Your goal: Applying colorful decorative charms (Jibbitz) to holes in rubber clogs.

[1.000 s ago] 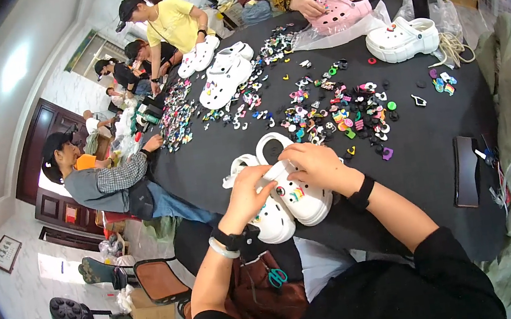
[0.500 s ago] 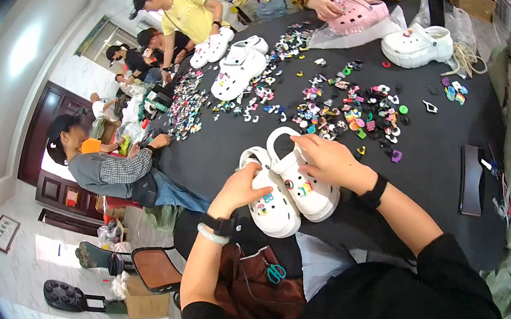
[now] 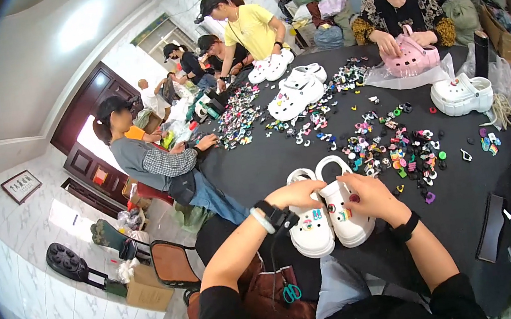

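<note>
Two white clogs stand side by side at the table's near edge, toes toward me. My left hand [image 3: 297, 194] lies across the foot opening of the left clog [image 3: 313, 237], fingers and thumb on its upper. My right hand [image 3: 371, 197] grips the right clog [image 3: 354, 231] at its side, fingers near the heel strap. A dark red round charm [image 3: 355, 198] shows by that thumb; whether it is pinched or fixed in the clog I cannot tell. Small colourful charms [image 3: 313, 217] sit on the left clog's upper, and others [image 3: 344, 215] on the right one.
Loose charms [image 3: 396, 152] lie in a heap beyond my right hand, with more [image 3: 240, 119] farther left. White clogs [image 3: 296, 97] and another white clog [image 3: 463, 95] stand on the black table [image 3: 257, 172]. A person handles a pink clog [image 3: 411, 56]; others work left. A dark flat case [image 3: 492, 228] lies right.
The view has swung left and up, so the scene sits lower and farther right. My left fingers now reach across the left clog's opening. The dark red charm now shows by my right thumb.
</note>
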{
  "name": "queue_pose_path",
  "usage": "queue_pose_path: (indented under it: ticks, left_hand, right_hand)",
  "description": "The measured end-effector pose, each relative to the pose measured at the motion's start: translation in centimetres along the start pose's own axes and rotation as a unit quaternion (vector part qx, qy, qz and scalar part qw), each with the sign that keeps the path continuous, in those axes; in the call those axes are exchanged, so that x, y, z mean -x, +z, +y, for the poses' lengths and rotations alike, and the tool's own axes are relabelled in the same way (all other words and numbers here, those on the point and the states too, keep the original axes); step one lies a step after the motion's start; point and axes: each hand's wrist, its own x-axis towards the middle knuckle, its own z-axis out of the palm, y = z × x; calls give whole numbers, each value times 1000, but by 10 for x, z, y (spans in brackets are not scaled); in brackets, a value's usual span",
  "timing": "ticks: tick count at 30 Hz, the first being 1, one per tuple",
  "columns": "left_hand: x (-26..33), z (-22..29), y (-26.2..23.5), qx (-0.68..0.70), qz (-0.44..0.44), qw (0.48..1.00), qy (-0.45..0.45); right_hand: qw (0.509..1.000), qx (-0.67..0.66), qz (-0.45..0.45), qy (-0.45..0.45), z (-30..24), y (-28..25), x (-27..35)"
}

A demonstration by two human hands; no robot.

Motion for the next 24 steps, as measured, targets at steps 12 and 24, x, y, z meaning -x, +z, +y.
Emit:
queue_pose_path:
  ticks: [12,24]
  left_hand:
    - [-1,-7,7,35,58,981,-180]
    - [38,-23,-31,174,218,930,-240]
  right_hand:
    - [995,56,-56,63,-25,-35,7]
    - [994,69,-71,47,-5,-37,9]
